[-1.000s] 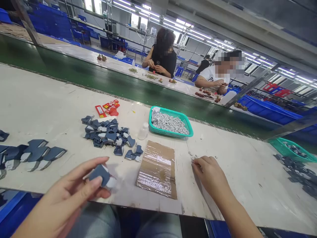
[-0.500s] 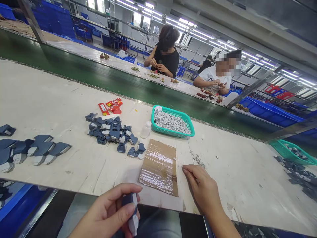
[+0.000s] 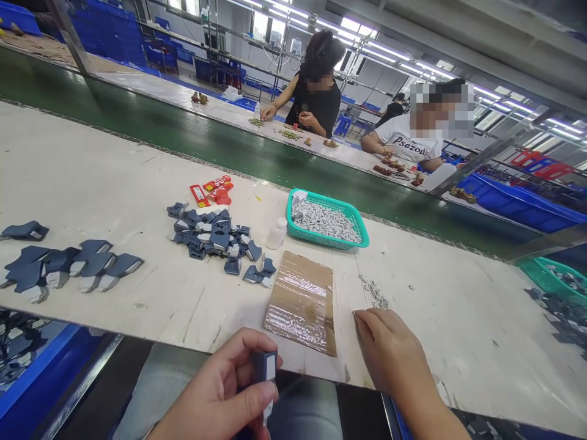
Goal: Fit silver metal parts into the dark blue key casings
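Observation:
Over the table's front edge, my left hand (image 3: 224, 394) is closed around a dark blue and white plastic piece (image 3: 265, 366), held upright between thumb and fingers. My right hand (image 3: 397, 351) rests on the table right of a tape-covered cardboard sheet (image 3: 302, 302). Its thumb and forefinger are pinched together; anything between them is too small to make out. Just beyond these fingers lies a scatter of tiny grey-white parts (image 3: 373, 290). A heap of similar blue and white pieces (image 3: 215, 235) sits left of the cardboard.
A green basket (image 3: 362, 238) full of tiny parts stands behind the cardboard, beside a small clear bottle (image 3: 276, 234). More blue pieces (image 3: 94, 263) lie at left. Red packets (image 3: 217, 189) lie behind the heap. Across the green conveyor (image 3: 183, 137), two people work.
The view has shifted slightly. My left hand has turned the blue and white piece a little and raised it. My right hand stays pinched near the tiny parts.

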The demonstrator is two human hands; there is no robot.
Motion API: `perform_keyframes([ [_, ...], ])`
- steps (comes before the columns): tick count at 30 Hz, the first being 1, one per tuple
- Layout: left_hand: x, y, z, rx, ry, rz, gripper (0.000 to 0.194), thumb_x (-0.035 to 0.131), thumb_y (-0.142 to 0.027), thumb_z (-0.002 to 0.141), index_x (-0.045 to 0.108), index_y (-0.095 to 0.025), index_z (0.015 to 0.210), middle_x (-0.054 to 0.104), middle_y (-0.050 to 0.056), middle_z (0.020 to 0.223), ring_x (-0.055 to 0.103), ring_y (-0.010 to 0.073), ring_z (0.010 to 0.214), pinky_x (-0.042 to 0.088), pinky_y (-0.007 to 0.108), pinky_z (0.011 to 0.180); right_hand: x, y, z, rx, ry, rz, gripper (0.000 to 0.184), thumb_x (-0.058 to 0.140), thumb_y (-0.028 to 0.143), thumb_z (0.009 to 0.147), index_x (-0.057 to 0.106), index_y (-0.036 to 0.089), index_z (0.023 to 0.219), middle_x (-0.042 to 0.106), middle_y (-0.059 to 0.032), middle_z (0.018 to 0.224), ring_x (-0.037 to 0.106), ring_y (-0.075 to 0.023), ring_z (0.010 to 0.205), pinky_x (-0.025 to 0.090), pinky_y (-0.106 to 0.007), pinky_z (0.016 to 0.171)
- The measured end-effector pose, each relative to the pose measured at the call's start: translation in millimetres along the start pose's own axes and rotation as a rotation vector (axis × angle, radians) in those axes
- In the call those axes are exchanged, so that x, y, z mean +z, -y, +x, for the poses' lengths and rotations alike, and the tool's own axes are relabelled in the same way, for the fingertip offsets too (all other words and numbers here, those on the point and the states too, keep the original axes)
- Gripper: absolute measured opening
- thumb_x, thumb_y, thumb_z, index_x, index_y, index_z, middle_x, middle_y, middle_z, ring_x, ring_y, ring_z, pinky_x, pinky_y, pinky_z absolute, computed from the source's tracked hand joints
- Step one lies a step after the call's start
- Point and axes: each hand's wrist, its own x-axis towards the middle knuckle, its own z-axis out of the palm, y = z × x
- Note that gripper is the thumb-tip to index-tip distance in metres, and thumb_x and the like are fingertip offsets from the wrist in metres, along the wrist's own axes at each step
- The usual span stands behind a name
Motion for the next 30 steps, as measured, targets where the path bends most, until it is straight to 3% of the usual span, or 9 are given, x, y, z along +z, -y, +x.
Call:
perform_keyframes([
  [6, -4.8, 2.6, 0.8, 0.019, -0.017, 0.029, 0.033, 0.079, -0.033, 0.063, 0.061, -0.022, 0.089, 0.059, 0.002, 0.078, 0.056, 0.0155, 0.070, 0.049, 0.023, 0.048, 0.3, -5.9, 2.8, -0.103, 0.053, -0.074, 0.028, 0.037, 0.017, 0.090, 0.060, 0.017, 0.073, 0.060, -0.0069, 0.071, 0.053, -0.0190, 0.067, 0.042, -0.031, 0.063],
  [11, -5.2, 0.8, -0.9, 0.098, -0.010, 0.036, 0.034, 0.077, -0.035, 0.066, 0.062, -0.023, 0.095, 0.064, 0.007, 0.096, 0.059, 0.0174, 0.077, 0.049, 0.025, 0.054, -1.2, -7.7, 9.0, -0.077, 0.007, 0.007, 0.025, 0.041, 0.020, 0.089, 0.059, 0.019, 0.071, 0.060, -0.0043, 0.068, 0.055, -0.0172, 0.065, 0.041, -0.029, 0.059],
  [14, -6.6, 2.6, -1.6, 0.079, -0.015, 0.046, 0.031, 0.077, -0.034, 0.067, 0.064, -0.022, 0.092, 0.064, 0.008, 0.098, 0.059, 0.0174, 0.080, 0.049, 0.025, 0.058, -9.3, 7.5, 18.4, -0.069, -0.043, 0.144, 0.018, 0.048, 0.020, 0.087, 0.059, 0.019, 0.073, 0.059, -0.0024, 0.067, 0.055, -0.0147, 0.063, 0.043, -0.027, 0.061],
  [19, -8.6, 8.4, -1.1, 0.061, 0.020, 0.017, 0.032, 0.076, -0.033, 0.067, 0.064, -0.022, 0.094, 0.064, 0.006, 0.086, 0.059, 0.0175, 0.077, 0.049, 0.026, 0.057, -16.9, 40.2, 39.0, -0.146, 0.025, 0.347, 0.014, 0.049, 0.013, 0.087, 0.058, 0.017, 0.077, 0.055, -0.0033, 0.069, 0.050, -0.0148, 0.066, 0.041, -0.027, 0.060],
  [25, -12.4, 10.9, -2.1, 0.056, 0.005, 0.036, 0.034, 0.077, -0.035, 0.066, 0.064, -0.021, 0.094, 0.061, 0.007, 0.092, 0.059, 0.0193, 0.077, 0.047, 0.026, 0.055, -13.3, 52.7, 52.4, -0.345, 0.031, 0.179, 0.030, 0.042, 0.009, 0.089, 0.053, 0.018, 0.063, 0.046, -0.0018, 0.061, 0.040, -0.0147, 0.059, 0.033, -0.029, 0.054],
  [30, -15.1, 10.5, -2.0, 0.059, -0.002, 0.049, 0.032, 0.076, -0.032, 0.066, 0.063, -0.021, 0.094, 0.061, 0.007, 0.093, 0.060, 0.0198, 0.079, 0.047, 0.026, 0.055, -13.7, 56.9, 54.5, -0.505, 0.063, 0.079, 0.037, 0.034, 0.003, 0.088, 0.052, 0.017, 0.059, 0.049, -0.0046, 0.062, 0.040, -0.0159, 0.058, 0.031, -0.030, 0.053],
])
